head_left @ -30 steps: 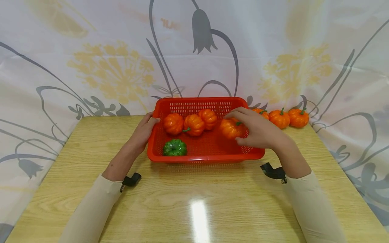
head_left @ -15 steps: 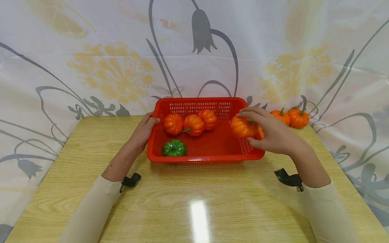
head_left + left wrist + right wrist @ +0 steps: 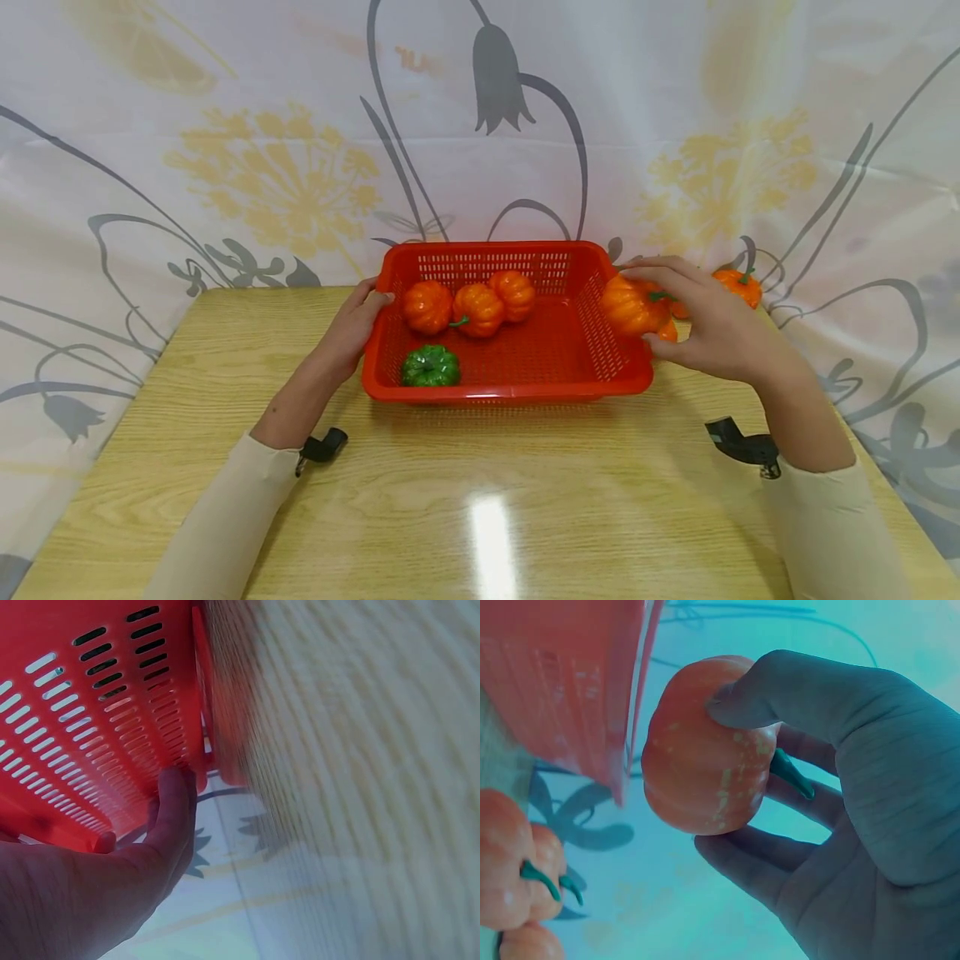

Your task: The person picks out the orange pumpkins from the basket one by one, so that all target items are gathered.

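A small orange pumpkin (image 3: 628, 307) with a green stem is held by my right hand (image 3: 708, 321), over the right rim of the red plastic basket (image 3: 510, 392). In the right wrist view, thumb and fingers grip this pumpkin (image 3: 701, 757) from opposite sides, its stem toward the palm. My left hand (image 3: 352, 329) holds the basket's left rim, thumb on top; the left wrist view shows its fingers (image 3: 174, 802) against the slotted outer wall. Inside the basket lie three orange pumpkins (image 3: 478, 310) along the left and back, and a green pumpkin (image 3: 431, 367) at the front left.
More orange pumpkins (image 3: 738, 287) rest on the wooden table (image 3: 420, 492) right of the basket, partly hidden by my right hand. A printed floral cloth (image 3: 300, 125) hangs behind the table and along its sides.
My right hand has carried its pumpkin rightward, from inside the basket to over its right rim. The left hand and the basket have stayed in place.
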### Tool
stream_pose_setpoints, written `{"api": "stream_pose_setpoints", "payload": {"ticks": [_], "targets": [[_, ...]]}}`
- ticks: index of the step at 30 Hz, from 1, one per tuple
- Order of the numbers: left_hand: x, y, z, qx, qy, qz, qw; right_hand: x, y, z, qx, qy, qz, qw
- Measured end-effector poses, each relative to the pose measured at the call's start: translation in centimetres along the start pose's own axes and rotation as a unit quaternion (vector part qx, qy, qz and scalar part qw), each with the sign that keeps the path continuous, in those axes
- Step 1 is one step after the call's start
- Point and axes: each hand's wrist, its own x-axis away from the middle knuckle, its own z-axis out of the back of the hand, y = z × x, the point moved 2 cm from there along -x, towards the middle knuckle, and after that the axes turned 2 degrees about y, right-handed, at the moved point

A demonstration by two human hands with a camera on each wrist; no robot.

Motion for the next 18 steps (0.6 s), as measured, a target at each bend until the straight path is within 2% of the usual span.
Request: {"api": "stream_pose_setpoints", "payload": {"ticks": [6, 11, 18], "targets": [[0.0, 0.0, -0.1, 0.003, -0.001, -0.002, 1.0000, 0.8, 1.5, 0.8, 0.021, 0.010, -0.026, 0.9994], [-0.1, -0.2, -0.1, 0.007, 0.001, -0.004, 1.0000, 1.4, 2.7, 1.1, 0.030, -0.001, -0.072, 0.9970], [-0.1, -0.1, -0.1, 0.008, 0.000, -0.005, 1.0000, 1.9, 4.5, 1.4, 0.032, -0.013, -0.105, 0.9939]]}}
